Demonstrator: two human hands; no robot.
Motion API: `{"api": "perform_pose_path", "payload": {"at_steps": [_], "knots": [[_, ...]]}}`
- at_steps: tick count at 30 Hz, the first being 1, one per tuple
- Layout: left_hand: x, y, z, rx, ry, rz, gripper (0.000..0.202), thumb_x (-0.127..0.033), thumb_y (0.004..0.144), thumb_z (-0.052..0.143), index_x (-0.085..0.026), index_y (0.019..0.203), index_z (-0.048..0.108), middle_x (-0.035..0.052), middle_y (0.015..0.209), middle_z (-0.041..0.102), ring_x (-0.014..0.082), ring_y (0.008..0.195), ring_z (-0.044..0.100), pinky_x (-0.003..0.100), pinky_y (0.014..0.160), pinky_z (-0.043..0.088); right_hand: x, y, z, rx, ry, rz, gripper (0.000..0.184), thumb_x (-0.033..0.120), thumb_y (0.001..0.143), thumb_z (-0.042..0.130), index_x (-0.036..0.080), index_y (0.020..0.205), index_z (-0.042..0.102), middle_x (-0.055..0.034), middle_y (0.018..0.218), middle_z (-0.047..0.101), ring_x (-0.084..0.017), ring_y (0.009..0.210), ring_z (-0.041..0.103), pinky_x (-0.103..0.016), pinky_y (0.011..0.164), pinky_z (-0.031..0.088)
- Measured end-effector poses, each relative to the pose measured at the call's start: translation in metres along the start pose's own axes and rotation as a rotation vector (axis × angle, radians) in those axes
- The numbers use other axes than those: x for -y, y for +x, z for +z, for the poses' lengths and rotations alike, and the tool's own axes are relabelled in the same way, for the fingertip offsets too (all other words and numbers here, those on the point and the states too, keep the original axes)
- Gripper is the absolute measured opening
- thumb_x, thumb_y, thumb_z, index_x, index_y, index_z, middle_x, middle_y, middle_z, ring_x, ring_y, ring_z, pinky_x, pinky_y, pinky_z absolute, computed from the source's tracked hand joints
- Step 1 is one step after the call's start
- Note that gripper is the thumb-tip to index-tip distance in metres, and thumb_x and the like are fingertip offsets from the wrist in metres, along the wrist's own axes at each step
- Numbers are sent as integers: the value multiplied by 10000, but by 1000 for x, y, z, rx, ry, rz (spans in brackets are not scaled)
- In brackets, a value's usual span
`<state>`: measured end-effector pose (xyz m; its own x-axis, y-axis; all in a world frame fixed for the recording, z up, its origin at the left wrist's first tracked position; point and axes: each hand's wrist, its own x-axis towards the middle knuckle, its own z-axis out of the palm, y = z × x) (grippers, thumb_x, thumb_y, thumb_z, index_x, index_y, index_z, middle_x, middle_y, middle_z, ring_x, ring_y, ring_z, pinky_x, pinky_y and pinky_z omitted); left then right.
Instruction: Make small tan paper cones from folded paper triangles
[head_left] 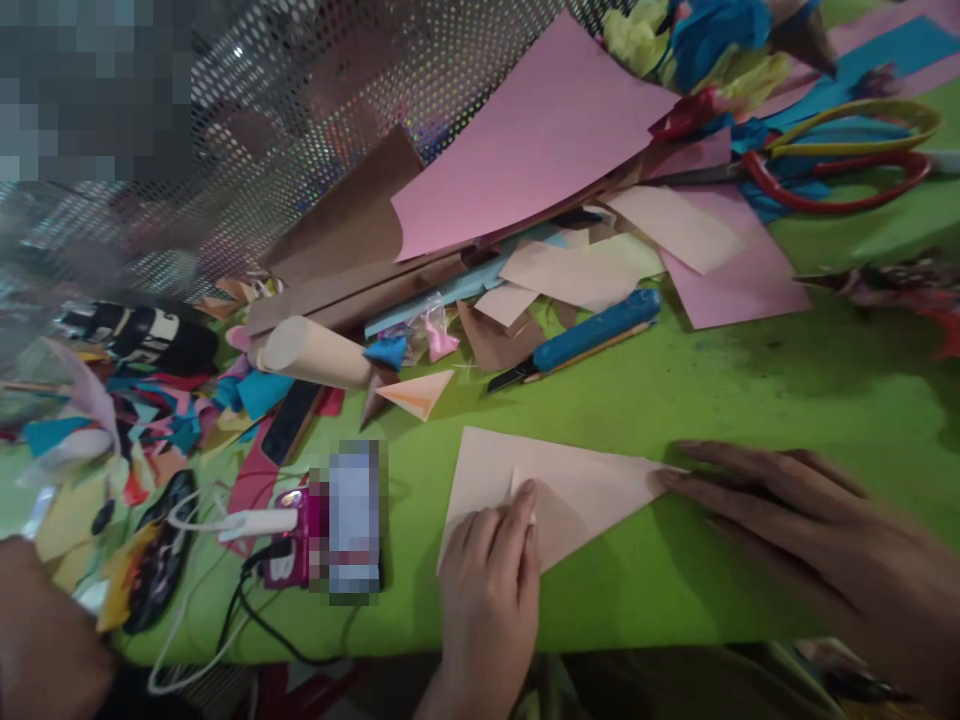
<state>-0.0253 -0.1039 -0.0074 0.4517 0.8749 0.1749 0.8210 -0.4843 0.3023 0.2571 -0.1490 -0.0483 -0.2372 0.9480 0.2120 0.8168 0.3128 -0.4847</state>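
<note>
A pale pink sheet of paper (577,490), folded to a long tapering shape, lies on the green table (720,390). My left hand (491,575) rests on its wide left part, fingers curled, index finger and thumb close together. A small pale edge shows between them, too small to name; a short flap or strip stands just above the fingertip. My right hand (802,530) is stretched out, slightly blurred, with its fingertips at the paper's narrow right tip. Behind the paper lie a blue box cutter (596,330) and a small folded paper triangle (420,393).
A phone (355,520) and a pink power bank (289,540) with cables lie left. Scissors (840,155), a large pink sheet (525,140), a paper roll (319,352) and scraps line the back by a perforated metal panel (315,90). Another person's arm (45,630) enters lower left.
</note>
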Motion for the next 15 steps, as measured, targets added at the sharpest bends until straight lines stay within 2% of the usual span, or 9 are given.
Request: {"api": "perform_pose_path", "payload": {"at_steps": [11,13,15], "knots": [[0,-2,2,-30,74,14,385,-127,977,497,-191,1338,617,40,829,625,154,744,603,269,659,513,-1,3,0,-42,22,-14,463,288,983,447,408,1422,534,-22,1384,621,-292,1116,641,-475,862,545],[-1,-2,4,-45,114,12,371,-160,979,511,-213,1327,632,62,894,636,174,795,606,297,692,520,1,4,-1,-33,17,-6,445,292,991,441,395,1410,549,-22,1388,619,-288,1115,641,-472,869,546],[-2,-1,5,-89,170,19,348,-163,978,514,-225,1290,658,97,1045,662,211,906,612,345,772,529,3,7,-3,-33,17,-8,422,296,999,440,375,1393,570,-27,1386,621,-281,1106,645,-462,869,551]]}}
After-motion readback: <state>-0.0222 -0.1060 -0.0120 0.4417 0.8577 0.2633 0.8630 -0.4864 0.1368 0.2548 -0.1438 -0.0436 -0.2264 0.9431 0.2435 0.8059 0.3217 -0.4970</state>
